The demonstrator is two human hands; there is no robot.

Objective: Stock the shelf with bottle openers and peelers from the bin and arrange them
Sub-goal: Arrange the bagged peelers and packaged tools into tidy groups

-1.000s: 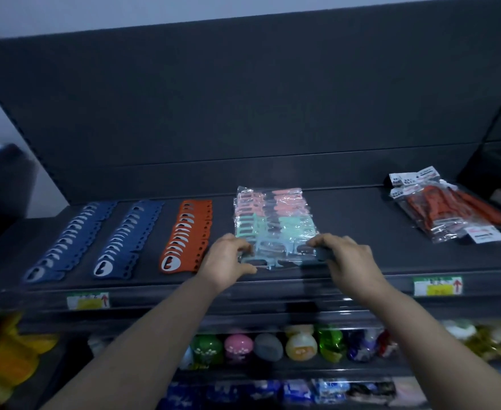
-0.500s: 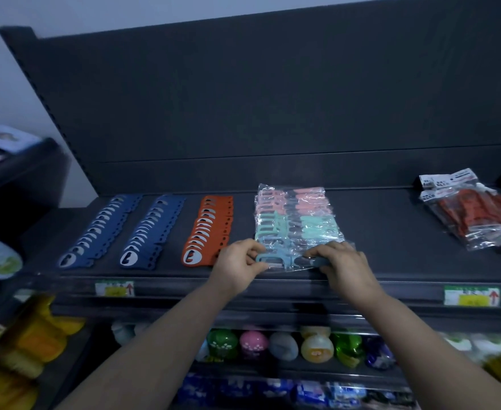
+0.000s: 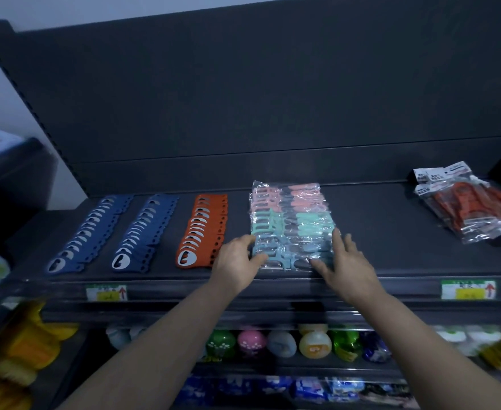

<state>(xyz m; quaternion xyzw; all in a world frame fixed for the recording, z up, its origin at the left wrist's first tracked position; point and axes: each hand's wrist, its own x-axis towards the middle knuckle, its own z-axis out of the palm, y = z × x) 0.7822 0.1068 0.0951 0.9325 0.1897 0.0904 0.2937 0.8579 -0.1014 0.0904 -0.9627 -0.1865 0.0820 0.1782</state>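
A column of plastic-wrapped peelers [image 3: 290, 223] in pink, mint and light blue lies on the dark shelf [image 3: 385, 255], near its middle. My left hand [image 3: 237, 264] rests against the lower left corner of the front peeler, fingers loosely curled. My right hand [image 3: 346, 264] lies flat with spread fingers on the lower right corner of the stack. Left of the peelers run one orange row of bottle openers [image 3: 204, 229] and two blue rows of bottle openers [image 3: 116, 232]. The bin is out of view.
Packs of red-orange tools [image 3: 465, 208] lie at the shelf's far right. Price tags [image 3: 468, 290] sit on the front rail. Below, a lower shelf holds colourful egg-shaped items [image 3: 314, 344] and packets. Yellow goods [image 3: 21, 350] sit at lower left.
Both hands have loosened from pinching the front peeler; the right hand's fingers have spread flat on the stack. The view has shifted slightly.
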